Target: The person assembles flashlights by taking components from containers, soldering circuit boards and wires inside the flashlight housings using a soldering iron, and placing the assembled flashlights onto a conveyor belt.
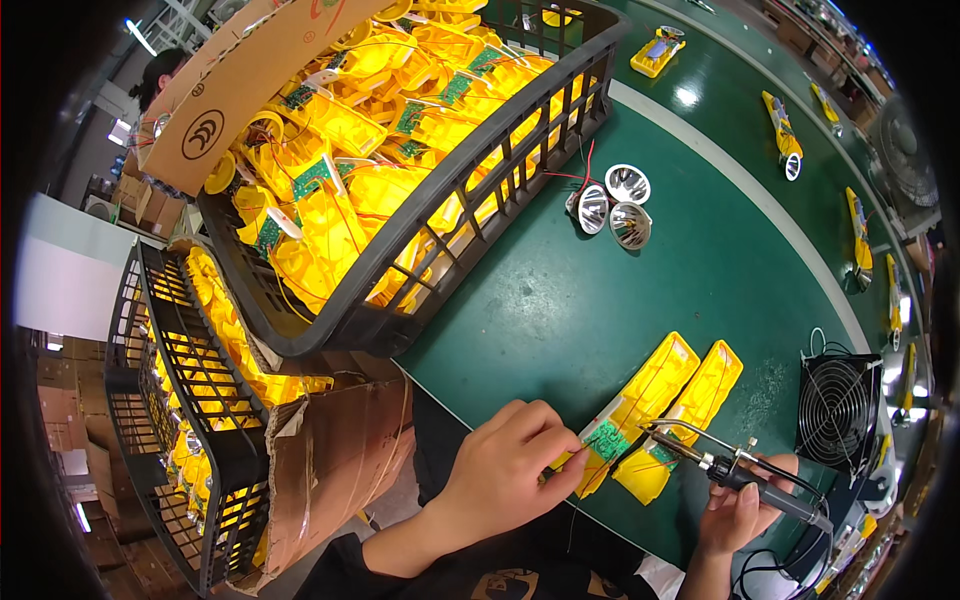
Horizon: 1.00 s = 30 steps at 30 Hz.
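Note:
Side by side on the green bench lie two yellow plastic housings, the left one (pixel 668 365) and the right one (pixel 715 375), each with thin wires. A green circuit board (pixel 607 441) sits in the left housing. My left hand (pixel 510 460) is pinched at that board's edge, on what looks like a thin wire; the fingertips partly hide it. In my right hand (pixel 738 515) is a soldering iron (pixel 770 494) with a bent metal tube clamped along it. Its tip points left, over the housings near the boards.
A large black crate (pixel 440 215) full of yellow housings stands at the left, a cardboard flap (pixel 225 100) on it. Three reflector cups (pixel 630 226) lie mid-bench. A black fan (pixel 838 410) stands at right. A conveyor (pixel 720 95) carries spaced yellow lamps. Another crate (pixel 190 370) is lower left.

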### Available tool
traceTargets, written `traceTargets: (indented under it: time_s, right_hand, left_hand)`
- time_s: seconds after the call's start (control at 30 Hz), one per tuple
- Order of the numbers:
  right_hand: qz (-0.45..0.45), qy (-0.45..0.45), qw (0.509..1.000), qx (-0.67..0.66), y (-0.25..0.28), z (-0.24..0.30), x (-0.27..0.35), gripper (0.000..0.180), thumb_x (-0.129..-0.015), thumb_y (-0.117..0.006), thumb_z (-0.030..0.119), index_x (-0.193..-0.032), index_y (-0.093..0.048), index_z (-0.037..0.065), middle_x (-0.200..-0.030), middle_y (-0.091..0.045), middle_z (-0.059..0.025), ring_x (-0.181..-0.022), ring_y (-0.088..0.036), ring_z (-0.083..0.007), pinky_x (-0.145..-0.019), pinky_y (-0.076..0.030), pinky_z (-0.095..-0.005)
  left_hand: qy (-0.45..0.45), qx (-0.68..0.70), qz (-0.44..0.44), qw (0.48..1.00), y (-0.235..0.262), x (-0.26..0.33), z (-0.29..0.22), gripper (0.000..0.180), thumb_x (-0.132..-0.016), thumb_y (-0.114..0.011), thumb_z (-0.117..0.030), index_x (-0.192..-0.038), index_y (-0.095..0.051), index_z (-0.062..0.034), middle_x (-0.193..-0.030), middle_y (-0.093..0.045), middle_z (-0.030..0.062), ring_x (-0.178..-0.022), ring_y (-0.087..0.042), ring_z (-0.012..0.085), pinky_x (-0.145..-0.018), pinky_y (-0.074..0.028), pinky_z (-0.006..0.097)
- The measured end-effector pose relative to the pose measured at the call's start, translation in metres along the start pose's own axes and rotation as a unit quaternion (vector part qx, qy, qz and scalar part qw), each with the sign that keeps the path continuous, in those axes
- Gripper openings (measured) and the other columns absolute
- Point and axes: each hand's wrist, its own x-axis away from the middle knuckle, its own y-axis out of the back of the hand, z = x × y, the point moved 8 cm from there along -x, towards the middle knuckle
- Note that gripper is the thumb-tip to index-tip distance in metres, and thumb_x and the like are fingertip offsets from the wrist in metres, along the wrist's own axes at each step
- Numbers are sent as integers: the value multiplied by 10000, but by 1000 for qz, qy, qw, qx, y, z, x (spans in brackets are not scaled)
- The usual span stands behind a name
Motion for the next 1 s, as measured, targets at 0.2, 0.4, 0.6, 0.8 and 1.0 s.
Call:
traceTargets:
  time_s: [0.2,0.4,0.6,0.8,1.0]
  right_hand:
    - [50,0,996,-72,0,-2,1,290,-752,-552,121,-894,-319,26,-752,-457,-89,-403,-366,-58,-346,-329,-150]
    - [-2,-13,1000,1,6,2,1,398,-713,-615,308,-810,-373,8,-554,-437,-54,-389,-408,-74,-383,-347,-163]
    - [-15,1,1000,4,2,7,0,403,-710,-618,310,-807,-374,4,-552,-428,-50,-389,-404,-72,-378,-346,-161]
    - [-5,-11,1000,-11,7,3,2,404,-710,-623,305,-811,-366,10,-562,-440,-61,-385,-410,-75,-380,-355,-161]
    - [81,-12,991,-103,1,-1,5,322,-741,-566,116,-916,-312,25,-820,-454,-86,-484,-415,-59,-400,-395,-162]
  left_hand:
    - [-60,-5,-37,998,8,18,-9,196,-604,-691,-92,-790,-630,-107,-671,-483,5,-592,-468,160,-512,-376,261]
    - [-41,-50,-30,997,2,26,-11,253,-603,-700,-121,-847,-634,-125,-727,-486,-7,-633,-469,152,-533,-364,259]
    - [-28,-66,-45,996,2,27,-16,214,-619,-688,-112,-823,-626,-130,-820,-485,4,-724,-460,167,-618,-362,273]
    - [-3,-42,-45,998,-4,29,-11,167,-635,-671,-88,-785,-599,-94,-864,-499,20,-737,-469,188,-663,-358,301]
    - [-34,-11,-90,995,-1,28,-13,152,-641,-651,-49,-761,-565,-85,-760,-555,1,-673,-466,198,-662,-355,309]
